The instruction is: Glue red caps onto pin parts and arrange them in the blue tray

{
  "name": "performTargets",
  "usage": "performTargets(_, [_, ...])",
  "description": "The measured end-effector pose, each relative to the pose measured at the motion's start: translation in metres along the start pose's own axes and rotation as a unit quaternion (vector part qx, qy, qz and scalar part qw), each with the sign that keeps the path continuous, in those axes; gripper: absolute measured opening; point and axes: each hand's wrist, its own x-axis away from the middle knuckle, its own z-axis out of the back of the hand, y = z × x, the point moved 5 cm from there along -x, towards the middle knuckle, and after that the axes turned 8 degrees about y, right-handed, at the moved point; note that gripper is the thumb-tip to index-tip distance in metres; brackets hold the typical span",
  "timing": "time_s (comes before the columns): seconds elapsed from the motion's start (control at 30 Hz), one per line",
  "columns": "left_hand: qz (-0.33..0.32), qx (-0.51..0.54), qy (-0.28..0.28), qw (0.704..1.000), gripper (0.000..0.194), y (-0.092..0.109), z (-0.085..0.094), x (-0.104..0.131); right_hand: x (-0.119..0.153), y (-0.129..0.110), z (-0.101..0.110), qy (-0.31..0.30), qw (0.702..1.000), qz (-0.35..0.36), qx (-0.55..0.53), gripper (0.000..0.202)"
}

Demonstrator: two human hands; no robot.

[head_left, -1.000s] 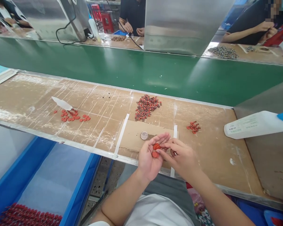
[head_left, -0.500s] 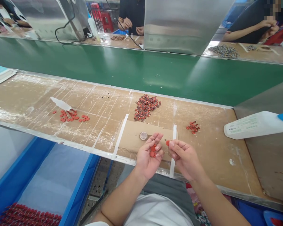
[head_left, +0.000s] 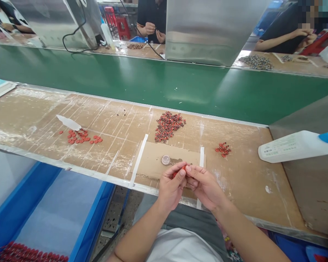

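My left hand [head_left: 171,187] is closed around red discs, with red showing between its fingers. Touching it, my right hand [head_left: 206,185] pinches a red disc [head_left: 184,168] at the fingertips. Both hands are over the front edge of a cardboard sheet [head_left: 151,160] taped to the table. Just behind my left hand lies a small round container [head_left: 166,159]. A heap of small red and dark parts [head_left: 168,126] is farther back, and a smaller cluster of red pieces [head_left: 223,149] is to the right.
Loose red discs [head_left: 83,137] lie beside a white strip [head_left: 68,122] on the left. A white bottle with a blue cap [head_left: 295,146] lies at the right. Behind is a green belt [head_left: 153,80]; a blue bin [head_left: 90,203] stands below left. People work across the belt.
My hands have come together. The open left palm has closed over its discs, and the right hand has moved left with its disc to the left fingertips.
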Motion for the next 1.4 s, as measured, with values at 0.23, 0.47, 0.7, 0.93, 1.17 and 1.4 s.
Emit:
performTargets(0.23, [-0.011,0.054,0.042,0.998,0.028,0.018,0.009,-0.003,-0.016,-0.031,-0.001,0.031,0.967,0.106,0.231,0.04])
performTargets(0.47, [0.021,0.099,0.074,0.992,0.029,0.034,0.026,0.006,-0.126,-0.138,0.02,0.224,0.753,0.325,0.527,0.029])
performTargets(0.7, [-0.005,0.103,0.113,0.988,0.03,0.05,0.047,0.01,-0.21,-0.158,0.014,0.201,0.634,0.294,0.687,0.019])
performTargets(0.93, [-0.017,0.108,0.117,0.987,0.03,0.06,0.051,0.008,-0.205,-0.158,0.011,0.184,0.631,0.288,0.696,0.005])
performTargets(1.17, [-0.029,0.106,0.112,0.988,0.024,0.059,0.067,0.003,-0.148,-0.13,0.04,0.14,0.793,0.328,0.493,0.027])
performTargets(1.4, [-0.053,0.096,0.112,0.988,0.025,0.06,0.078,-0.009,-0.112,-0.077,0.057,0.13,0.737,0.399,0.529,0.025])
